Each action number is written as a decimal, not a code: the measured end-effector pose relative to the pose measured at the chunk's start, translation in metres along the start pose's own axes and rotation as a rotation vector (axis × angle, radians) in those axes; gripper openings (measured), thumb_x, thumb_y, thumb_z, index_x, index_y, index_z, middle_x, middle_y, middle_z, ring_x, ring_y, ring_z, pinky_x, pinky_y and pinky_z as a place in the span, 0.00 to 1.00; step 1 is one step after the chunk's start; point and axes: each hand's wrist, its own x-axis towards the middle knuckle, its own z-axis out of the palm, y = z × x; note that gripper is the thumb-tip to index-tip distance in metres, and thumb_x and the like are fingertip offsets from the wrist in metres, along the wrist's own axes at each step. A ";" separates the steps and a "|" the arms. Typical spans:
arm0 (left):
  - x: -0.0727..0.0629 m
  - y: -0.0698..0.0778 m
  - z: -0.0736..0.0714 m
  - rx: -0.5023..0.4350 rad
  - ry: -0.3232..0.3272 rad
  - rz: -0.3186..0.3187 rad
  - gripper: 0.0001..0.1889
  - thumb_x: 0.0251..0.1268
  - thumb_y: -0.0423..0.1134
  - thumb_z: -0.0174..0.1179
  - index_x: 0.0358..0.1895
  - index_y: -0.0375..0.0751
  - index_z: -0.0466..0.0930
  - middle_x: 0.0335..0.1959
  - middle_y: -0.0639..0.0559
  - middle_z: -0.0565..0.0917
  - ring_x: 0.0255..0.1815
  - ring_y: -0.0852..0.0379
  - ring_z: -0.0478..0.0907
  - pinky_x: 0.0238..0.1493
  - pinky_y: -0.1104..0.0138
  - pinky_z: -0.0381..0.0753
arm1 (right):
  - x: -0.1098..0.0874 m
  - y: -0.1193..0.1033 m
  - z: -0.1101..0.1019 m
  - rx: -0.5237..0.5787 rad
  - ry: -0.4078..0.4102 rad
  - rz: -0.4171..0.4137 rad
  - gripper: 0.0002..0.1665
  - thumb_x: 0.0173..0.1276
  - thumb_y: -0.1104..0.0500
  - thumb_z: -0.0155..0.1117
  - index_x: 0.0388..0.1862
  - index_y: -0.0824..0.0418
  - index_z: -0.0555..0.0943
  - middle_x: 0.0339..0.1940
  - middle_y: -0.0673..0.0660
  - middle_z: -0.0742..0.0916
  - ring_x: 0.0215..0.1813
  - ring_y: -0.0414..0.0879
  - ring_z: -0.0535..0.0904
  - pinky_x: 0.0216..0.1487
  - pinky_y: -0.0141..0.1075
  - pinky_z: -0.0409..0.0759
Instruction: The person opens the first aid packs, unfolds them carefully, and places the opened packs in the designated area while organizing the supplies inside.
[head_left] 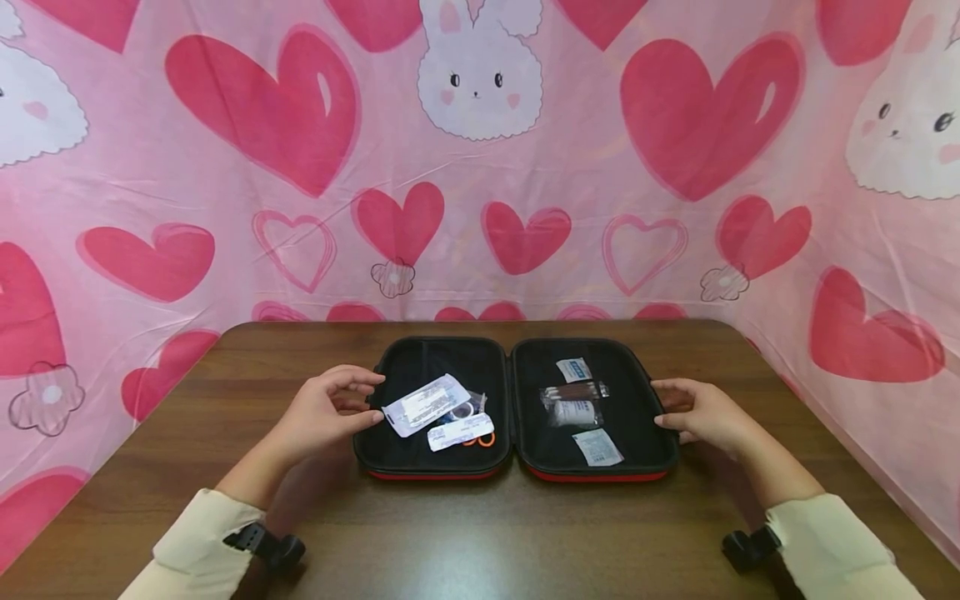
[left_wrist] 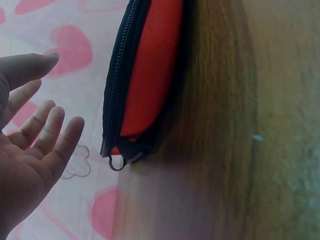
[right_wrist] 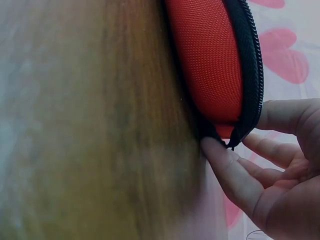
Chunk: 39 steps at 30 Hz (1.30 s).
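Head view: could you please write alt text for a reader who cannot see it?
A person's left hand and right hand are at the outer edges of an open case on a brown table. White packets and orange loops lie in its left half, small packets in its right. Behind hangs pink cloth with hearts and rabbits.

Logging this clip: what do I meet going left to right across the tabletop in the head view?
Left hand → large white packet → orange scissor handles → case's middle hinge → white roll in clear wrap → right hand.
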 end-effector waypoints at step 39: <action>0.058 -0.005 0.010 0.205 -0.452 -0.153 0.35 0.48 0.35 0.76 0.63 0.33 0.75 0.59 0.36 0.77 0.53 0.44 0.80 0.50 0.57 0.82 | -0.001 0.009 -0.001 0.195 -0.053 0.084 0.44 0.64 0.62 0.69 0.73 0.72 0.59 0.61 0.77 0.74 0.49 0.53 0.82 0.48 0.51 0.82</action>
